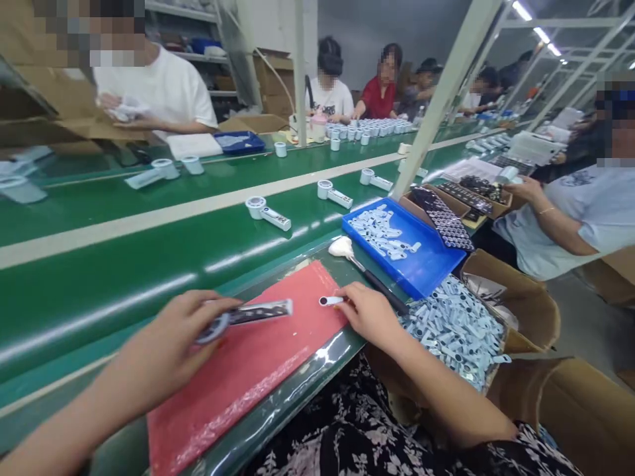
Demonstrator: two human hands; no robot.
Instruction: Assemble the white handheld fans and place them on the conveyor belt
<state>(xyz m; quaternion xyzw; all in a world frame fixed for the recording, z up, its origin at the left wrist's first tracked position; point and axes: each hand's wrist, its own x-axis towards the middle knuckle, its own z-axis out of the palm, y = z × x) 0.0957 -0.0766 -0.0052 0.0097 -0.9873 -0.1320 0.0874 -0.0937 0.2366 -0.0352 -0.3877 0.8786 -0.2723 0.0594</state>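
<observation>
My left hand (pixel 181 334) grips a pale device with a round head and a straight handle (pixel 262 311), held above a red mat (pixel 278 350). The upper side of that handle shows dark parts; the fingers cover much of the head. Between thumb and fingertips, my right hand (pixel 370 314) pinches a small pale-blue plastic piece (pixel 328 301) with a dark round spot at its end, over the mat's right edge. The two held things are apart. Beyond the right hand lies a mallet-like tool (pixel 380 289) with a white wrapped head and black handle.
A blue tray (pixel 432 268) and a heaped box of pale-blue plastic pieces (pixel 451 330) are at the right. Several similar devices (pixel 268 211) lie on the green conveyor belt (pixel 163 241). A slanted metal post (pixel 441 99) rises beyond the tray. Co-workers sit across and at right.
</observation>
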